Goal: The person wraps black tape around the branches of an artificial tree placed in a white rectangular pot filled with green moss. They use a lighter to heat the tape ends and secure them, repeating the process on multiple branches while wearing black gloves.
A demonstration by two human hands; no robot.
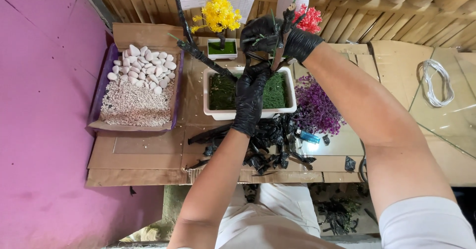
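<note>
While my left hand pinches the dark stem low over the white planter to steady it, my right hand grips its top, holding it upright above the green moss.

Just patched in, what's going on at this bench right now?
A person in black gloves works over a white rectangular planter lined with green moss-like matting. The right hand grips a dark wrapped stem standing above the planter, and the left hand holds it lower down, at the matting. A cardboard tray of white pebbles and gravel sits to the left, purple artificial flowers to the right, and black wrap scraps lie in front.
</note>
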